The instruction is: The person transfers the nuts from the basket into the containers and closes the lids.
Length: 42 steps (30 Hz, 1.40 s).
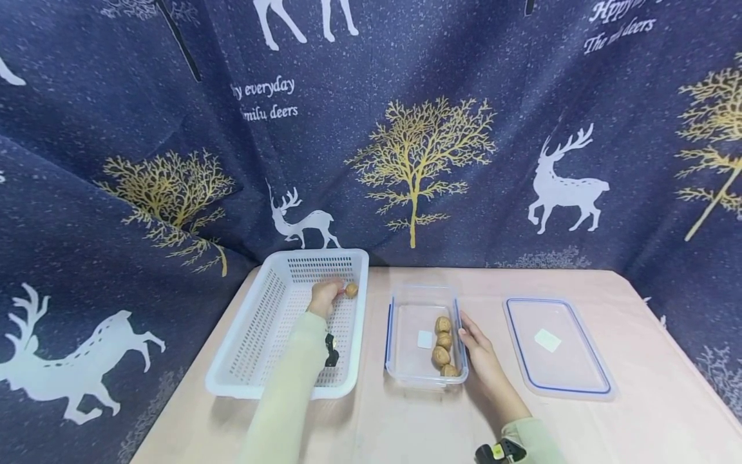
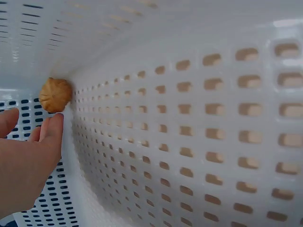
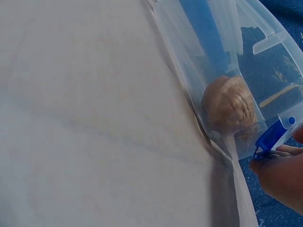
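Note:
In the head view, my left hand (image 1: 326, 298) reaches into a white slotted plastic basket (image 1: 216, 370). Its fingers are close to a lone walnut (image 1: 351, 290) near the far right corner. The left wrist view has that walnut (image 2: 55, 95) against the basket wall just beyond the fingertips, with thumb and fingers apart. My right hand (image 1: 480, 351) rests along the right side of a clear plastic food box (image 1: 406, 370), fingers near its rim. Several walnuts (image 1: 441, 356) line up inside along that side. Close up, the right fingers (image 3: 279, 172) are at a blue-edged latch (image 3: 274, 135).
A clear lid with a blue seal (image 1: 558, 348) lies flat on the table to the right of the box. The pale pink cloth (image 1: 377, 425) covers the tabletop. Behind it hangs a dark blue curtain (image 1: 324, 161) with deer and trees.

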Motion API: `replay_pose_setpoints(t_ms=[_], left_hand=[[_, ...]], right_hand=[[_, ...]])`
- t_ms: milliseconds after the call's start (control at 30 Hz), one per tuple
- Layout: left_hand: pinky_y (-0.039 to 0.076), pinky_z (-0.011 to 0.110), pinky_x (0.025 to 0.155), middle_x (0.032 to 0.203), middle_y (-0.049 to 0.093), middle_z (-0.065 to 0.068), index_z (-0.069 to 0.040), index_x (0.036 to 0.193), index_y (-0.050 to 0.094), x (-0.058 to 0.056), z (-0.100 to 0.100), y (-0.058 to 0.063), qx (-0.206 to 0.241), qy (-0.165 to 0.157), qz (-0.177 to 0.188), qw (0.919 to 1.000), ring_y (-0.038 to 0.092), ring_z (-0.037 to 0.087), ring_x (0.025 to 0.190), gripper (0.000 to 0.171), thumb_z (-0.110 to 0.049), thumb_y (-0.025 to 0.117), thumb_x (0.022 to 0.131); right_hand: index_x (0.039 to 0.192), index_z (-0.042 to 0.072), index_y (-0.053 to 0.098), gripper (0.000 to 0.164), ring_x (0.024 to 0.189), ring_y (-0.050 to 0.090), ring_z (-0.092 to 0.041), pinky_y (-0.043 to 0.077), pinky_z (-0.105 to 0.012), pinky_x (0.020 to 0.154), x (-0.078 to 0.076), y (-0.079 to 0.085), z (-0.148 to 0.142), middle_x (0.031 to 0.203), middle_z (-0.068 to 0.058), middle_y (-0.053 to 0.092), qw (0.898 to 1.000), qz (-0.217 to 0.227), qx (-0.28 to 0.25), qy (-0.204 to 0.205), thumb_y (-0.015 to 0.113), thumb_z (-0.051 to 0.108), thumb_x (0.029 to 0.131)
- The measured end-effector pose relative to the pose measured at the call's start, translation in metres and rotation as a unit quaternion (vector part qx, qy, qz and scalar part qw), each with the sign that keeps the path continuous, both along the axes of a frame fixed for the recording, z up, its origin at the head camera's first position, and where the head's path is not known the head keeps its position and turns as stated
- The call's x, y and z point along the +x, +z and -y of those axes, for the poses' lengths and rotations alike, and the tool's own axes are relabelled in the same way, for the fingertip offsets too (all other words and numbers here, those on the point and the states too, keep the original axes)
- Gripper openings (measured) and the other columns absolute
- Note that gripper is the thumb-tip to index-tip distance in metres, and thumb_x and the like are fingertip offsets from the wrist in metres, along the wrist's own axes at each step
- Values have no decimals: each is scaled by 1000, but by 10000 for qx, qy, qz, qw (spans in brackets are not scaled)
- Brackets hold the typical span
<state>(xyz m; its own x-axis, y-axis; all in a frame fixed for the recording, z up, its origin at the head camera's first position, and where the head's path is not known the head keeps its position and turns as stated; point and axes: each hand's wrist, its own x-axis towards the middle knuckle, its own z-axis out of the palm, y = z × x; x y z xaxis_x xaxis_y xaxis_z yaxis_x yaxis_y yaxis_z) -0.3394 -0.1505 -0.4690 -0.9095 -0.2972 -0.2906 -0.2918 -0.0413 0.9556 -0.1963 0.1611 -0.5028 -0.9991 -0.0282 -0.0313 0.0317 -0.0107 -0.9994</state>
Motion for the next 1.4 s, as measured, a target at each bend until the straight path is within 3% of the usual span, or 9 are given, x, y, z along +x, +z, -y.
replay_pose_setpoints(t_ms=[167,367,500,867,1133,1400], left_hand=[[52,36,92,97,63,13,11,111,62,1,-3,-2,-243,-258,105,9993,60,22,90,29,3,63,83],[47,39,99,124,59,21,4,123,61,1,-4,-5,-621,-740,178,9952,57,30,110,40,-3,67,84],[44,42,101,131,55,20,-2,127,60,0,-3,-7,-954,-949,263,9906,53,33,118,42,-12,68,87],[48,38,93,123,62,18,-3,120,64,3,-6,-5,-1312,-603,226,9893,58,29,108,40,-11,75,82],[44,40,100,121,63,21,2,116,65,1,-4,-13,-1746,-638,-42,9826,57,33,110,37,-8,74,81],[43,42,101,122,61,18,-1,116,65,1,-6,-11,-1945,-686,95,9784,55,32,114,36,-12,73,83]], right_hand=[[151,-1,18,51,145,4,-38,5,-48,118,2,2,0,158,-22,11,10000,35,11,27,33,10,104],[152,1,15,52,145,2,-39,4,-50,118,2,3,-1,158,-21,8,10000,-3,34,84,33,14,105],[152,0,16,52,145,3,-38,5,-50,118,2,3,-1,158,-21,9,10000,1,14,56,33,13,105],[152,2,18,52,146,5,-36,5,-48,118,-1,0,0,159,-19,10,9999,-5,-92,68,34,15,104],[151,0,16,51,145,3,-38,4,-49,118,1,0,0,158,-21,8,9999,-66,-107,100,33,12,105],[151,0,18,52,145,4,-39,4,-50,117,1,-1,0,158,-22,9,9999,-81,-97,59,34,14,104]])
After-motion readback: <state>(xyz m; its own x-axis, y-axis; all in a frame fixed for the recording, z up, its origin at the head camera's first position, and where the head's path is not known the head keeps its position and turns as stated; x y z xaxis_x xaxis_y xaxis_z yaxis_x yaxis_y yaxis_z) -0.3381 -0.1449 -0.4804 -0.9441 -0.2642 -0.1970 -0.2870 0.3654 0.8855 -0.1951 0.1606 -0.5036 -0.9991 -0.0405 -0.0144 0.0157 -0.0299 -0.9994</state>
